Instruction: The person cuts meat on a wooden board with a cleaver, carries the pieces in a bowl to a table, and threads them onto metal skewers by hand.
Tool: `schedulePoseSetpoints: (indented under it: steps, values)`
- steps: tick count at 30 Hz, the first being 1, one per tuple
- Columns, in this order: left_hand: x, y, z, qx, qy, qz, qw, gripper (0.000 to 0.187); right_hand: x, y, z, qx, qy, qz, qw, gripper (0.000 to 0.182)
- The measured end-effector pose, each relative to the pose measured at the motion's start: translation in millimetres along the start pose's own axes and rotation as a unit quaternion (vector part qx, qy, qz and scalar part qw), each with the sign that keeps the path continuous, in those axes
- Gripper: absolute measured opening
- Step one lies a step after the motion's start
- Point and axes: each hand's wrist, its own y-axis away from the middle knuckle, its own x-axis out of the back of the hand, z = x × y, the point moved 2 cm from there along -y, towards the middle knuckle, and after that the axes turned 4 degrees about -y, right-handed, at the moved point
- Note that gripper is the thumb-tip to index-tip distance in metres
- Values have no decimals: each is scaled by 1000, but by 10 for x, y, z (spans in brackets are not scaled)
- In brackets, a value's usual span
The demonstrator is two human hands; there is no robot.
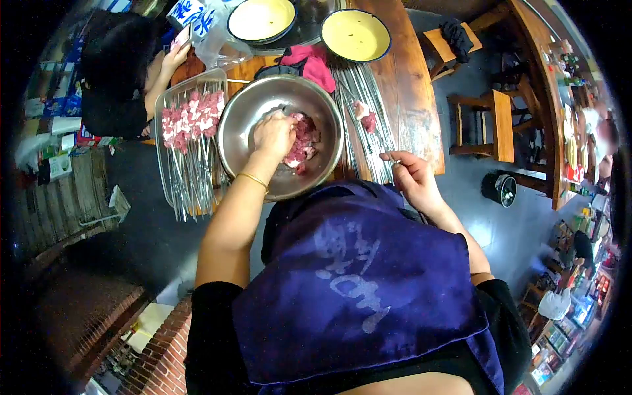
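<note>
My left hand [274, 136] is down inside a large steel bowl [232, 135], its fingers curled at the edge of a heap of raw meat chunks [304, 139]. What those fingertips hold is hidden. Right of the bowl, my right hand [415, 179] pinches the lower end of a metal skewer between thumb and fingers. A few meat pieces [364, 117] are threaded near its far end. Beneath it lies a bundle of bare metal skewers [359, 85]. To the left, a clear tray [160, 155] holds many skewers loaded with meat [194, 122].
Two enamel basins, one pale [262, 18] and one yellowish [355, 36], stand at the table's back. A pink and dark cloth [309, 62] lies behind the bowl. Another person's hand [174, 58] holds a phone at the left. Wooden stools [503, 125] and a bin [500, 189] are on the right.
</note>
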Motion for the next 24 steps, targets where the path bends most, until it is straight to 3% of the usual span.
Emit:
schedulePoseSetpoints:
  steps: [4,8,9,10,12,13,14,16,19,22,24]
  values:
    - [65,-52,25,-21,-64,-51,996,19,-11,1,-7,3,-30,8,1000,27]
    - [50,5,28,-53,-25,-68,996,12,-4,-32,-60,1,-11,10,1000,27]
    - [160,16,81,1,-12,-86,996,8,1,-42,-70,1,-5,7,1000,26]
    - [8,35,-30,56,149,-66,985,8,8,-49,-76,3,1,3,1000,27]
    - [-408,93,-316,159,455,-19,876,10,12,-60,-90,7,14,-5,1000,27]
    - [144,114,-85,319,594,-97,732,11,-7,-61,-105,14,24,-17,999,28]
    - [-15,176,-244,301,736,-66,602,9,-37,-53,-128,21,34,-31,999,28]
    - [221,246,-118,262,840,-42,473,13,-119,-41,-203,43,80,-69,993,29]
    - [408,287,19,237,867,-26,437,20,-228,-49,-267,106,167,-115,973,25]
    - [602,293,151,197,880,-24,431,29,-274,-83,-240,114,233,-125,958,25]
    - [660,295,173,192,897,-37,398,36,-301,-86,-267,121,233,-114,958,25]
